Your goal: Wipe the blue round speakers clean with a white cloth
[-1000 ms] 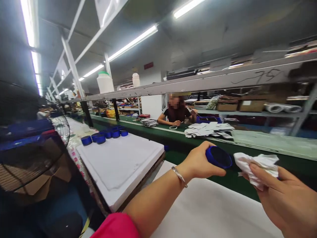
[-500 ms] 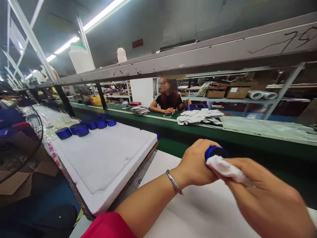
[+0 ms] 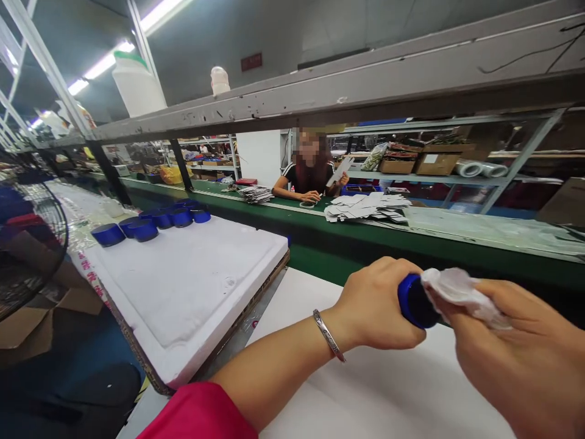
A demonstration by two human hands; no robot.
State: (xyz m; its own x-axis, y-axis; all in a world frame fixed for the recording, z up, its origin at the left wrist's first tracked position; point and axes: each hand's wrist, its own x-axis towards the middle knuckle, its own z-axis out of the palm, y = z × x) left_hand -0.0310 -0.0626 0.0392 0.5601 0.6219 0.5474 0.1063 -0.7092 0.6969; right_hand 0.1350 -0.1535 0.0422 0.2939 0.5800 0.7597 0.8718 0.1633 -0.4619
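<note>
My left hand (image 3: 384,305), with a silver bracelet at the wrist, is closed round a blue cylinder with a dark end face (image 3: 415,300). Its fingers wrap the far side and are partly hidden. My right hand (image 3: 516,341) pinches a crumpled white cloth (image 3: 457,289), which lies against or just beside the cylinder's right edge. Both hands are above a white sheet (image 3: 365,390). Several similar blue cylinders (image 3: 141,229) stand grouped at the far left end of a white foam board (image 3: 196,286).
Behind the sheet runs a green conveyor belt (image 3: 320,253), with a grey shelf beam (image 3: 274,110) above it. Across the belt a person (image 3: 311,177) sits by a pile of white cards (image 3: 365,206). A fan (image 3: 34,244) and cardboard boxes (image 3: 27,332) are at left.
The cylinder has turned so its dark face points more to the right. My right hand and the cloth have moved up and right. The person across now holds up a white card.
</note>
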